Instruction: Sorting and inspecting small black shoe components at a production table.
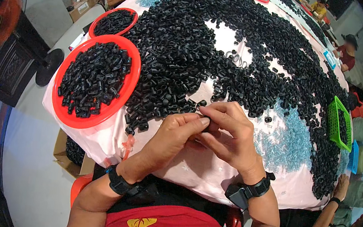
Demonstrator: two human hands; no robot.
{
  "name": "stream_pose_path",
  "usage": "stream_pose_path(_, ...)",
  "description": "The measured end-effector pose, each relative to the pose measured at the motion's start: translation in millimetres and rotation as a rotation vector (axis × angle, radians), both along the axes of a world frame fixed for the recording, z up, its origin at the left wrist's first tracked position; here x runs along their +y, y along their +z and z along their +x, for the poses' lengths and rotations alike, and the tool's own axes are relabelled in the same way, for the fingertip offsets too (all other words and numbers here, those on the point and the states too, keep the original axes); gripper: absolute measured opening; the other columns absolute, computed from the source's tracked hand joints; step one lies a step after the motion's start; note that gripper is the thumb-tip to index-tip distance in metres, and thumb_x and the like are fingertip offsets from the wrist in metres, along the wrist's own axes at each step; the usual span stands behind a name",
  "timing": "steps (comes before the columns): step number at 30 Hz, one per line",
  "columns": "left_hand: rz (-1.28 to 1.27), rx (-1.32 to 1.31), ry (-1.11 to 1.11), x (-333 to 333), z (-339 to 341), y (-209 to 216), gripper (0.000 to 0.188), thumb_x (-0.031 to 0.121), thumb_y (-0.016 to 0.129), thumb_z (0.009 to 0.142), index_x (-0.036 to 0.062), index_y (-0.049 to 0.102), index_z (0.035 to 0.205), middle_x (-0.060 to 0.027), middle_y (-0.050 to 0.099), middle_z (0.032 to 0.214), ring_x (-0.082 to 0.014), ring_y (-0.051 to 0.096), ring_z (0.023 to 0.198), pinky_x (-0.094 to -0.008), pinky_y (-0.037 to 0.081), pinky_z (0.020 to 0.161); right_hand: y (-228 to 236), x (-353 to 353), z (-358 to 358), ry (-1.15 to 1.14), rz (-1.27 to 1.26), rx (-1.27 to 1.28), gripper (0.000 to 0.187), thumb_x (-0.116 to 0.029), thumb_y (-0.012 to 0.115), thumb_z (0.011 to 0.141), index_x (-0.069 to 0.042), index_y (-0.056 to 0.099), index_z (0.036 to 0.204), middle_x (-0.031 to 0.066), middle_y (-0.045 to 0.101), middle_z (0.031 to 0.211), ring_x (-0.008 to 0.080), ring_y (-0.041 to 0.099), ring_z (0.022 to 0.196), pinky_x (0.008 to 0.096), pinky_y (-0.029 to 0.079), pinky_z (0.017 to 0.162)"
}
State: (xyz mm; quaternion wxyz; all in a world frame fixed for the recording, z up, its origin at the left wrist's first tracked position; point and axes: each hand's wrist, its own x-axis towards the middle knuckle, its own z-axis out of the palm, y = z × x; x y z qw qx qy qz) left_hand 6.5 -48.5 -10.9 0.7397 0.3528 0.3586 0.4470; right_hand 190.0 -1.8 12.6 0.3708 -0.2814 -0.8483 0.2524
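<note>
My left hand and my right hand meet at the near edge of the table. Between their fingertips is a small black plastic part, mostly covered by the fingers. The left thumb presses along it, and the right thumb and fingers close on it from the other side. Just beyond my hands spreads a big heap of similar black plastic parts, short and hollow. Beside my right hand lies a pile of small clear-bluish pieces.
Left of me stands a red round tray full of black parts, with a smaller red tray behind. Scissors lie amid the heap. A green basket stands at right. Co-workers sit around the table; one's hand rests near the right edge.
</note>
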Motion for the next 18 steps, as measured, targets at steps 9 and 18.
stream_pose_path(9,-0.067,-0.156,0.027,0.2,3.0,-4.9,0.032,0.026,0.054,0.105,-0.0006,0.070,0.112,-0.0071,0.074,0.102,-0.0123,0.070,0.089,-0.0266,0.056,0.082,0.8,1.9,2.5,0.034,0.026,-0.039,0.044,-0.005,0.081,0.074,-0.001,0.070,0.117,0.0150,0.067,0.106,0.0305,0.064,0.093,0.0371,0.053,0.081)
stream_pose_path(18,-0.055,-0.167,-0.139,-2.6,-4.3,-2.1,0.036,0.031,0.049,0.108,0.0006,0.065,0.118,-0.0087,0.072,0.109,-0.0149,0.069,0.098,-0.0303,0.055,0.087,-2.1,4.4,6.8,0.024,0.129,-0.068,0.038,-0.009,0.079,0.075,0.001,0.070,0.111,0.0159,0.068,0.100,0.0327,0.065,0.088,0.0393,0.054,0.078)
